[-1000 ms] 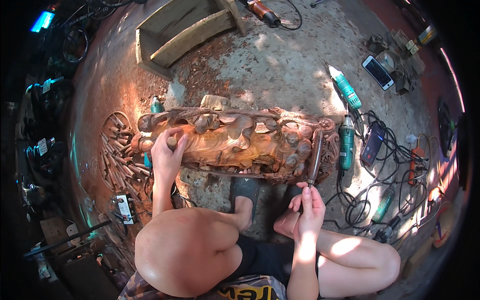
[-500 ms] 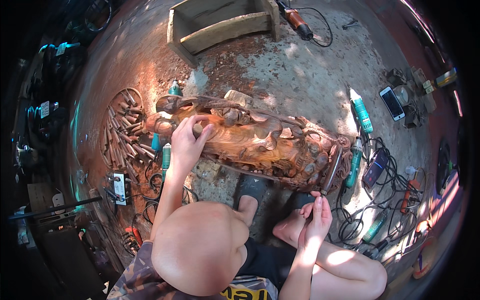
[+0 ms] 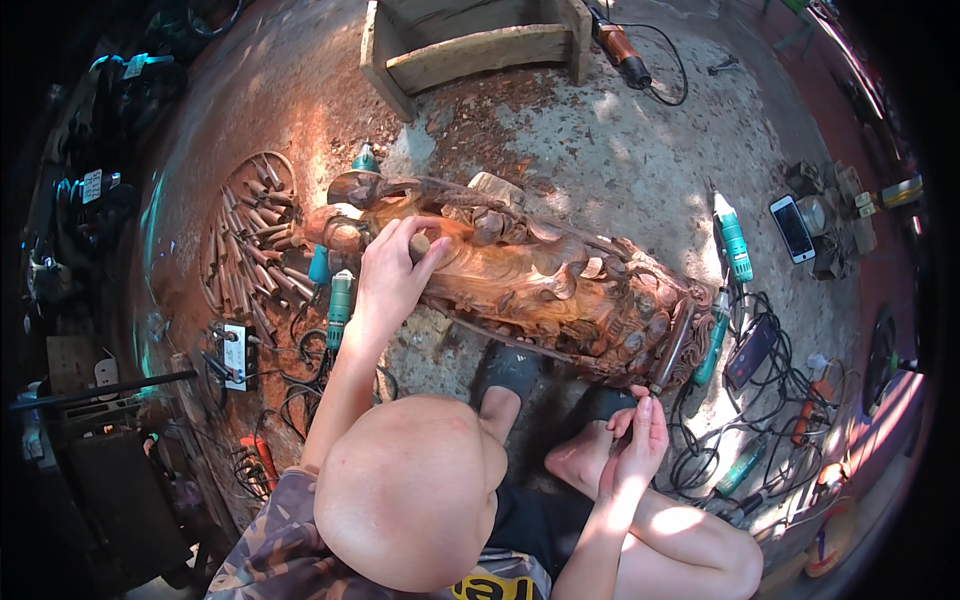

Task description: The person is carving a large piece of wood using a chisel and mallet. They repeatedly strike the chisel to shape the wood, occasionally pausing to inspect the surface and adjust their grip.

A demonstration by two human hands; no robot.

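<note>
A carved wooden sculpture, reddish brown with deep curling relief, lies lengthwise in front of me. My left hand rests over its left part. The fingers are curled round a short light-brown piece with a round end; its kind is not clear. Near the sculpture's right end, my right hand pinches the lower, thin end of a carving chisel. The chisel's dark handle points up and away across the carving's edge. The fingers cover most of its thin part.
Many chisels lie in a round basket at left. Green rotary tools and tangled cables lie at right, near a phone. A wooden trough and an orange power tool stand beyond. A power outlet box sits at left.
The whole view has shifted slightly, so the sculpture and floor things appear a little to the right and lower. Both hands keep the same grips.
</note>
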